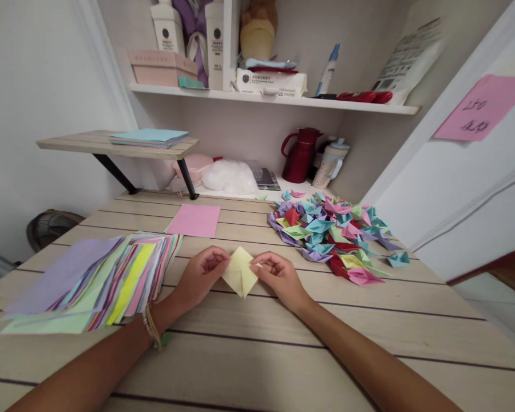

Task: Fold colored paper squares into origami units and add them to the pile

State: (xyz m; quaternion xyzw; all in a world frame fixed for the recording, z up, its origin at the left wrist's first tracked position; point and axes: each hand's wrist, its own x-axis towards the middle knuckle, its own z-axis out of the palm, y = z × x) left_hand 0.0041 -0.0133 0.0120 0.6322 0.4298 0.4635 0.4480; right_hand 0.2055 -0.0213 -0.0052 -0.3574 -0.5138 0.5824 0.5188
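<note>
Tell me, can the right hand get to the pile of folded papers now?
Probably yes: the pile of folded papers lies close beside the right hand, nothing between, but that hand pinches the yellow paper.

My left hand [203,270] pinches left corner of the pale yellow folded paper [240,272] | my right hand [277,273] pinches its right corner | paper lies on wooden table [257,349], point toward me | fanned stack of coloured sheets [98,280] at left | pile of folded paper pieces [330,232] at right | single pink sheet [194,220] behind.
</note>
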